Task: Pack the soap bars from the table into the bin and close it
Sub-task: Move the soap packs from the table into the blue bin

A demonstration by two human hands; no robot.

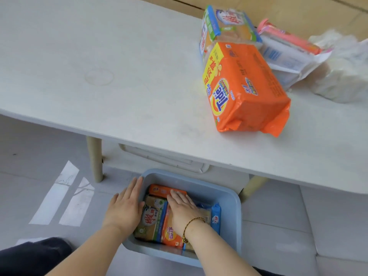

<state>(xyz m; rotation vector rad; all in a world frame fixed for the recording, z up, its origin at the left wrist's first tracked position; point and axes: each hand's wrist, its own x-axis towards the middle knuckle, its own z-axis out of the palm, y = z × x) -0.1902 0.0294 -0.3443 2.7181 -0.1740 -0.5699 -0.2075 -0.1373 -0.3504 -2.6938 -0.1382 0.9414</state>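
Bin [229,198]: several soap packs already inside.
Hands: left hand [124,206] flat, open, on rim; right hand [182,206] flat, pressing packs.
Left: orange pack [245,88] and others on far-right table [99,56]; no lid on the bin.

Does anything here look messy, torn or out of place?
Yes. The orange soap pack on the table has a torn, crumpled wrapper at its near end. Behind it, the other packs lie in a loose jumble. The blue bin on the floor looks tidy.

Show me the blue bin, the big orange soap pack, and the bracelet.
blue bin [229,198]: head view, right rim.
big orange soap pack [251,84]: head view, top face.
bracelet [192,223]: head view, band on right wrist.
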